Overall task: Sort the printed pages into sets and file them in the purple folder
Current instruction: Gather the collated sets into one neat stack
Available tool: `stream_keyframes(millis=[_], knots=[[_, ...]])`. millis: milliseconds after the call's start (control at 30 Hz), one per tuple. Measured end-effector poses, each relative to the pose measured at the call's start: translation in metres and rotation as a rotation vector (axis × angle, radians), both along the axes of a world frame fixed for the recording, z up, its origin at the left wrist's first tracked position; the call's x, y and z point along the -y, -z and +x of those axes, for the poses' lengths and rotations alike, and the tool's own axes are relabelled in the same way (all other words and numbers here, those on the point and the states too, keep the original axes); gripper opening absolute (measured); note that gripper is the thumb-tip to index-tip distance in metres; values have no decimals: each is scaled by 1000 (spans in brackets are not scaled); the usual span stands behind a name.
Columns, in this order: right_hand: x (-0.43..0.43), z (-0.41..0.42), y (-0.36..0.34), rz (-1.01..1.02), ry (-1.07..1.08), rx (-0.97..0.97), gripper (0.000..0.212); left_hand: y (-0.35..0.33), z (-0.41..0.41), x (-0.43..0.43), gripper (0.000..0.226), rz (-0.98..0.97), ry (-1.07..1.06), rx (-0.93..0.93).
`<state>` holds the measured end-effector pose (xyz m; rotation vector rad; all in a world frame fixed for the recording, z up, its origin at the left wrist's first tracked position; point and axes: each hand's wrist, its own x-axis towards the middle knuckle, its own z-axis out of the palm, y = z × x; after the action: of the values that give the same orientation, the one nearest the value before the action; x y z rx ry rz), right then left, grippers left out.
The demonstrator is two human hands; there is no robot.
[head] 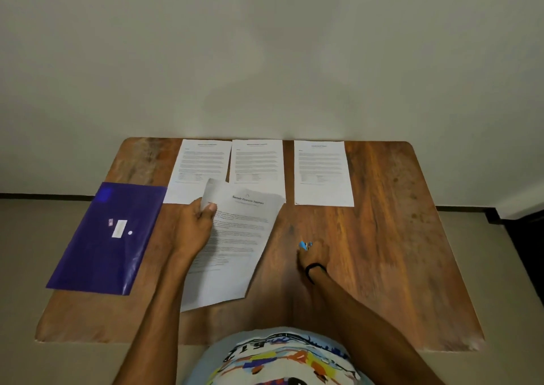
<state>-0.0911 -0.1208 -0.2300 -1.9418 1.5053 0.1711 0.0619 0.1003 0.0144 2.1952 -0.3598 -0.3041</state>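
The wooden table (397, 237) spreads out in front of me. The purple folder (97, 255) lies flat at nine o'clock of my left hand (192, 228), near but apart from it, its outer corner hanging over the table's left edge. The sheaf of printed pages (235, 237) is in that hand: my thumb is on top near its upper left corner and my fingers are curled underneath, so the sheets slant from twelve o'clock down towards five. Its top edge covers the near ends of the left page (200, 161) and the middle page (256, 161), which lie side by side at twelve o'clock against the far edge. The right page (322, 173) lies apart at one o'clock, uncovered. My right hand (312, 255) is at three o'clock of the sheaf, low over bare wood and blurred, with a black band (315, 268) at the wrist. A small blue thing (304, 245) shows at its fingertips; I cannot tell whether I pinch it.
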Motion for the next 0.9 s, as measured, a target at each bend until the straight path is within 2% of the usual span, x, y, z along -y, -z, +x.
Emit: stream_keyframes(millis=[167, 333, 400, 433, 467, 500, 567, 600, 633, 700, 767, 833, 900], knots=[[-8, -8, -16, -22, -95, -110, 53, 8, -15, 9, 17, -156, -88, -130], [-16, -20, -15, -28, -153, -192, 66, 16, -22, 19, 25, -202, -125, -247], [-16, -19, -26, -104, -157, -119, 66, 20, -20, 22, 24, -220, -155, -292], [-15, -18, -31, -109, -129, -10, 60, 21, -20, 25, 24, -232, -176, -313], [-13, -17, -42, -28, -71, 139, 52, 22, -19, 28, 23, -241, -198, -335], [-10, -16, -56, 173, 37, 300, 48, 23, -18, 32, 21, -263, -223, -348], [-5, -20, -92, 748, 248, 554, 57, 21, -18, 42, 15, -327, -285, -366], [0, -25, -104, 935, 241, 632, 59, 20, -16, 49, 15, -334, -316, -372], [4, -32, -113, 1033, 158, 698, 54, 19, -15, 57, 18, -338, -356, -376], [13, -46, -118, 1040, -3, 731, 36, 21, -9, 73, 26, -348, -415, -409], [24, -58, -110, 941, -59, 709, 38, 23, -4, 94, 30, -332, -424, -471], [41, -66, -101, 831, 32, 756, 37, 25, -2, 118, 21, -357, -398, -540], [62, -77, -97, 682, 142, 784, 34, 35, -4, 143, 24, -398, -310, -578]])
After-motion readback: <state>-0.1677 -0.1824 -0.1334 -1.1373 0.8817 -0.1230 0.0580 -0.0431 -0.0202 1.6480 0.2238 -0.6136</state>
